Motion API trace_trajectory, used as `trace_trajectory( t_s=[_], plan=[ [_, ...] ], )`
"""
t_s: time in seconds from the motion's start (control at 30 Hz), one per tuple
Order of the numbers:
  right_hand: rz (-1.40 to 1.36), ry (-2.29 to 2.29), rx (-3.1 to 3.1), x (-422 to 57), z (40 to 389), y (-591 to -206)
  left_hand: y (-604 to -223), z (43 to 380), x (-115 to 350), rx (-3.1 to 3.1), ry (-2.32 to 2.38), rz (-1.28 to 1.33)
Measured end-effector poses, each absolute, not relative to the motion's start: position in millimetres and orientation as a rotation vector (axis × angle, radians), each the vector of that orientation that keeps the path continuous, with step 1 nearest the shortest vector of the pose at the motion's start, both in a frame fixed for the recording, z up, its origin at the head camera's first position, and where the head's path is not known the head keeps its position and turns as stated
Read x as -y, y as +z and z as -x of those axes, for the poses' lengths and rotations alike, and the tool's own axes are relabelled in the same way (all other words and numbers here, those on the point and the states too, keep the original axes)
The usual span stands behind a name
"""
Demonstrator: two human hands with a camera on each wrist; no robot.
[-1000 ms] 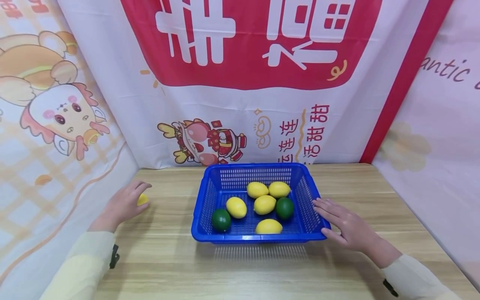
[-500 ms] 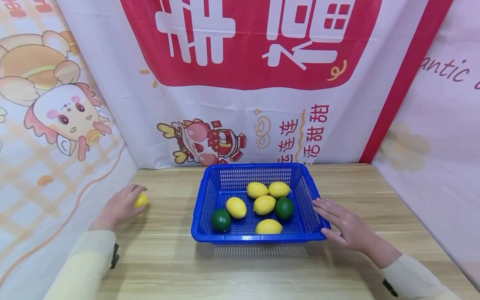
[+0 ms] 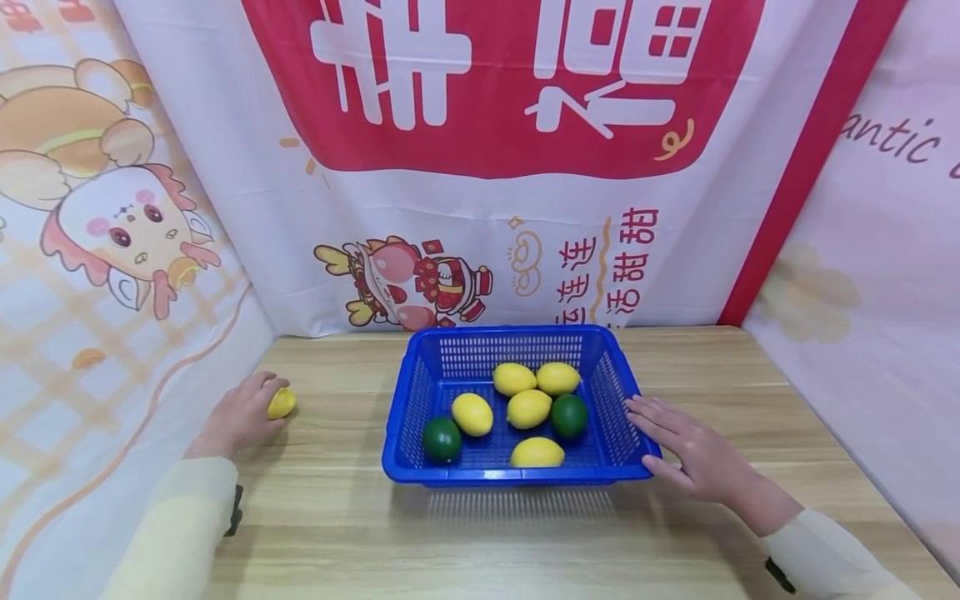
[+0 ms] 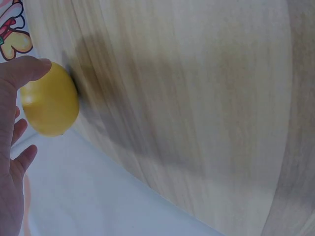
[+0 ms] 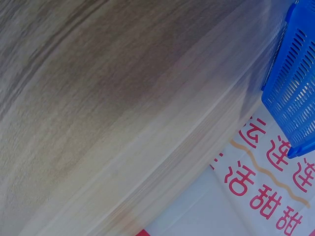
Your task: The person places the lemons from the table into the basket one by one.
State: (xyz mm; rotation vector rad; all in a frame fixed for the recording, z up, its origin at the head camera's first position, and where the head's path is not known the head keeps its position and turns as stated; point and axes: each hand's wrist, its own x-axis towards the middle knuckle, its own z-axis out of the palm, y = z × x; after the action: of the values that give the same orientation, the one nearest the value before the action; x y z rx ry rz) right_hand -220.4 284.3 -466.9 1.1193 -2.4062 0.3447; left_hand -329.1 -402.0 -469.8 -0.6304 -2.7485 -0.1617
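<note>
At the table's left side, my left hand (image 3: 238,416) holds a yellow lemon (image 3: 282,403), low at the tabletop. In the left wrist view one digit lies across the end of the lemon (image 4: 50,101), and the other fingertips show behind and below it. My right hand (image 3: 693,450) rests with extended fingers at the right rim of a blue plastic basket (image 3: 495,476). Inside that basket are several yellow lemons (image 3: 472,415) and two dark green lemon-shaped fruits, one at the left (image 3: 442,441) and one at the right. The right wrist view shows the basket's slotted side (image 5: 295,83) but no hand.
The wooden table (image 3: 330,517) carries the basket near its middle. A white and red printed cloth (image 3: 480,200) hangs behind its back edge. Patterned cloths stand along the left side (image 3: 112,375) and the right side (image 3: 862,333).
My left hand shifts slightly down and closes more around the lemon, which shows a little more beside the fingers. The right hand, the basket and its fruit stay in place.
</note>
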Motion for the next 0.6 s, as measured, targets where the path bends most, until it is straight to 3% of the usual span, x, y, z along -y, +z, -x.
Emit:
trace_trajectory(
  t_s=[0.6],
  plan=[
    [-1.123,0.357,2.402,-284,220,-466,-489,334,402,2.602,-0.158,0.678]
  ],
)
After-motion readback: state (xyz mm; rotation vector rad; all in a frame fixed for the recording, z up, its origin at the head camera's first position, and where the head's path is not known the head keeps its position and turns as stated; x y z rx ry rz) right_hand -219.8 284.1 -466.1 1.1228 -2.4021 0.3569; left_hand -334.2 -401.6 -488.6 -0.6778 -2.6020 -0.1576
